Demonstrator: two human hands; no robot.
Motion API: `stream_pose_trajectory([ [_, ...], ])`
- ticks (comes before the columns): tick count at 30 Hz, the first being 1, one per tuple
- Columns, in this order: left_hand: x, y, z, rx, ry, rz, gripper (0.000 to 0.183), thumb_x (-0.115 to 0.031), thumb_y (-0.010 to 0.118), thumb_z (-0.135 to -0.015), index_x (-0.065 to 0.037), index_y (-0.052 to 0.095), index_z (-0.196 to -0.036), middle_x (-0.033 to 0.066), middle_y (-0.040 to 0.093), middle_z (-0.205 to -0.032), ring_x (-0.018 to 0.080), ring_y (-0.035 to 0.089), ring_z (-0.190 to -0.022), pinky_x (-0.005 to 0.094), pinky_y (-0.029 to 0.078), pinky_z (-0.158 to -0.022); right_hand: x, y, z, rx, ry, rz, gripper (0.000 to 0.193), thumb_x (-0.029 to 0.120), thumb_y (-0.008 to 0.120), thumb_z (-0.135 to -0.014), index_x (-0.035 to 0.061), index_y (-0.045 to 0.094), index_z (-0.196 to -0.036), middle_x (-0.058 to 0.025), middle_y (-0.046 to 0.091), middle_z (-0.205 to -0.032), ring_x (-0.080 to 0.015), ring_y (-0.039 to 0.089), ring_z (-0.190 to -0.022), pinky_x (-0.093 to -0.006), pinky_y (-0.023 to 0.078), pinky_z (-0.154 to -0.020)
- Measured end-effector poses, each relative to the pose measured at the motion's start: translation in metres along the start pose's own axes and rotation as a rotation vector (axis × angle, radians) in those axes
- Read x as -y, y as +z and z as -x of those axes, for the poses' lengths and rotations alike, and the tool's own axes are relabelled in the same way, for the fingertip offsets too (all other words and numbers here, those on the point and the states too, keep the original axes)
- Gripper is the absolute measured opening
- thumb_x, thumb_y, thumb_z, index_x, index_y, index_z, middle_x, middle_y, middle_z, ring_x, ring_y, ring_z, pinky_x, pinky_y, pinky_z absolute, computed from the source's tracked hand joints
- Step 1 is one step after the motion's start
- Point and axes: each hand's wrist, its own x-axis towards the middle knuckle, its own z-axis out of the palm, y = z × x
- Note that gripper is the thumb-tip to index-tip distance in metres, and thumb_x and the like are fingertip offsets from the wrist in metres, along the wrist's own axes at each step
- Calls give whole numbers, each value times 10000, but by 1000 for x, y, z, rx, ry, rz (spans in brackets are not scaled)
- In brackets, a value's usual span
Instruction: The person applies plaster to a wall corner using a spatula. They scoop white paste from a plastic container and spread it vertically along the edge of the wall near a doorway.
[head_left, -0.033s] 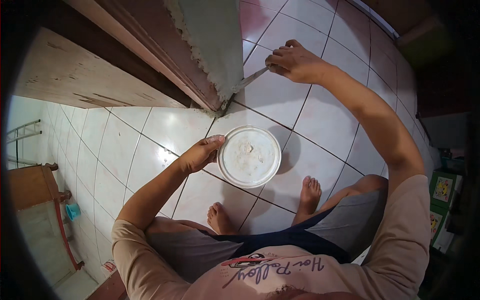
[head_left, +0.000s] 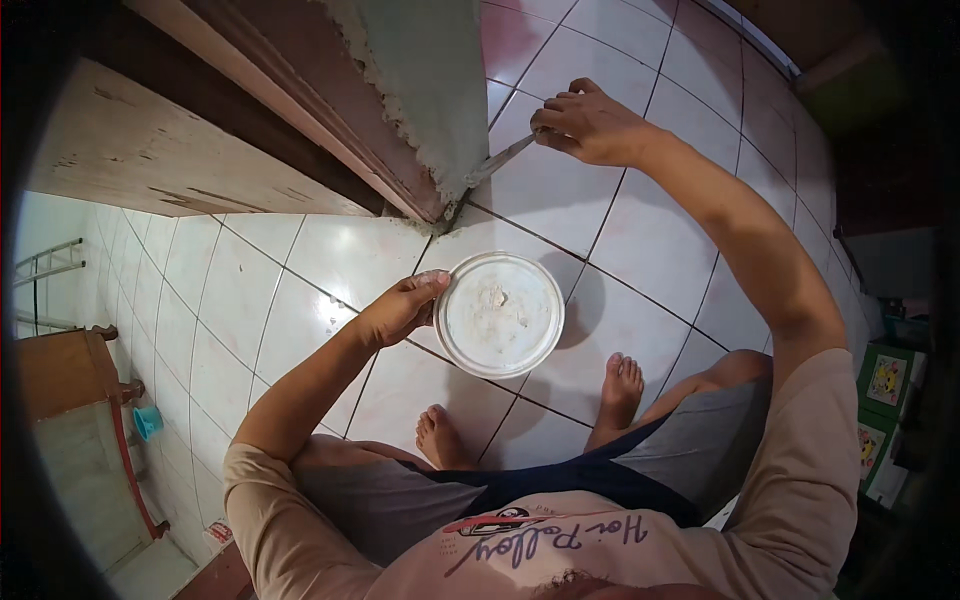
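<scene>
My left hand [head_left: 403, 306] grips the left rim of a round white lid [head_left: 500, 340], held above the floor between my feet and the wall corner. A small pale lump [head_left: 502, 299] and some smears lie on the lid. Farther off, my right hand [head_left: 597, 127] is closed around a putty knife [head_left: 505, 159]; the fingers hide its handle. The blade slants toward the lower edge of the grey wall end [head_left: 430, 90], its tip at the rough plaster there. Whether the tip presses on the plaster I cannot tell.
White floor tiles [head_left: 640, 270] with dark joints surround my bare feet [head_left: 620, 390]. A worn wooden door [head_left: 180, 150] juts in at the left, beside the door frame. Wooden furniture [head_left: 65, 370] and a turquoise cup [head_left: 147, 423] are far left; green boxes [head_left: 885, 385] stand at the right.
</scene>
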Motion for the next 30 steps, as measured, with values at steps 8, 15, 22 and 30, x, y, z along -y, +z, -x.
stream_pose_trajectory([
  [8, -62, 40, 66, -108, -88, -151, 381, -397, 573, -1002, -69, 649, -1181, -10, 678, -992, 78, 607, -872, 264, 484, -827, -1, 39, -30, -95, -57, -66, 191, 276, 570, -988, 95, 609, -940, -33, 647, -830, -209, 609, -860, -431, 379, -1004],
  [15, -64, 108, 94, -194, -60, 83, 371, -339, 591, -1004, -42, 636, -1223, -2, 670, -1069, 76, 598, -989, 262, 479, -908, -12, 49, -40, -161, -39, -96, 217, 293, 597, -977, 91, 628, -902, -24, 648, -771, -204, 612, -832, -420, 393, -971],
  [22, -53, 110, 89, -228, -40, 84, 371, -328, 592, -1005, -43, 632, -1240, 6, 671, -1087, 79, 603, -1014, 244, 480, -921, -16, 61, -53, -248, -97, -59, 200, 311, 610, -949, 112, 635, -945, -33, 656, -797, -214, 629, -860, -405, 400, -953],
  [30, -49, 99, 89, -205, -58, 87, 389, -331, 590, -1005, -38, 619, -1260, 10, 675, -1092, 88, 610, -1016, 257, 481, -935, -13, 62, -61, -214, -90, -80, 153, 266, 627, -953, 115, 609, -943, -33, 641, -817, -212, 617, -856, -434, 393, -985],
])
